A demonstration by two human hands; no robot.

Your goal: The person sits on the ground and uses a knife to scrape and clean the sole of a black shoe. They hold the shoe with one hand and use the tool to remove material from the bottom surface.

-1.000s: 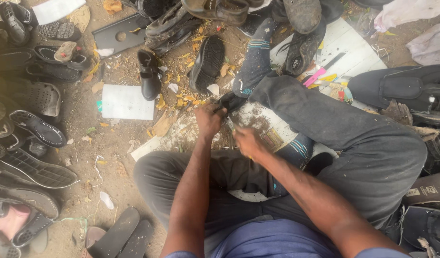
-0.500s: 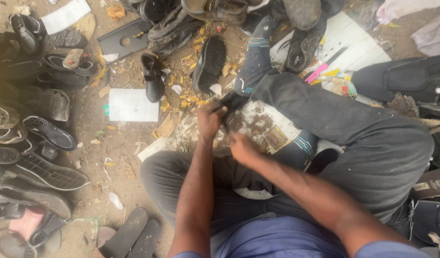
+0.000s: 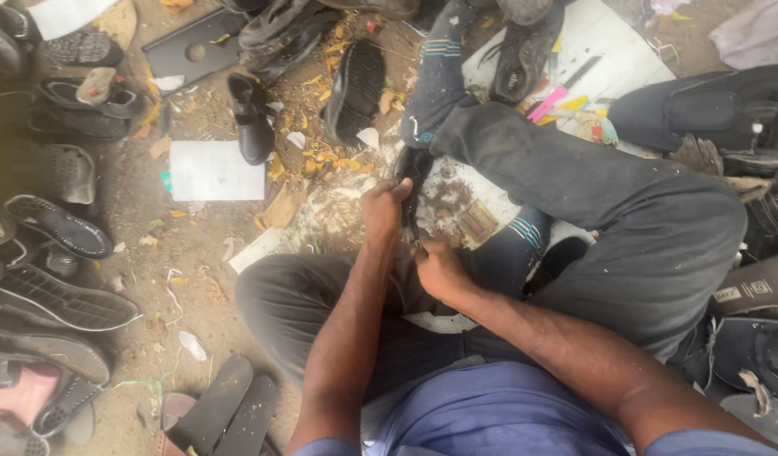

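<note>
Left hand (image 3: 382, 213) is clamped round the upper end of a dark, narrow leather shoe piece (image 3: 412, 181), its long axis running away from the body. Right hand (image 3: 440, 268) pinches the near end, fingers closed, just below the left.

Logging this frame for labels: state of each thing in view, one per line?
Left hand: closed around the top of the dark shoe piece.
Right hand: gripping its lower end.
Dark shoe piece: held upright between the hands, above the lap.
Black shoe: upright on the ground, untouched.
Loose sole: lying tread up.
White sheet: flat on the ground.
</note>
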